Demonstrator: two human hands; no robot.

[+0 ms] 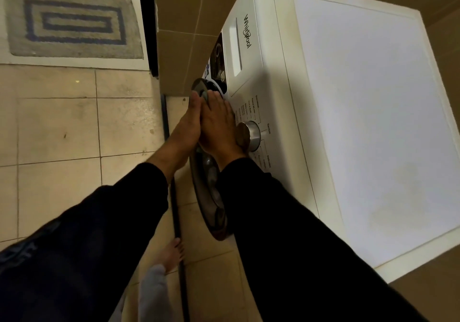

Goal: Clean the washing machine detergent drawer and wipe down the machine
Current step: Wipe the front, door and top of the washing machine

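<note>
Your left hand (189, 125) and right hand (219, 122) lie flat-fingered on the door (209, 197); reach for the detergent drawer (236, 47) at twelve o'clock.

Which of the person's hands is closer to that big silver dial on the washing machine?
The right hand. Its wrist lies right beside the silver dial on the front panel. The left hand sits on the right hand's far side, farther from the dial.

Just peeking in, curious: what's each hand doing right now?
Left hand: fingers extended toward the washing machine door's top edge; open, holding nothing visible.
Right hand: fingers straight, pressed beside it; open.
</note>
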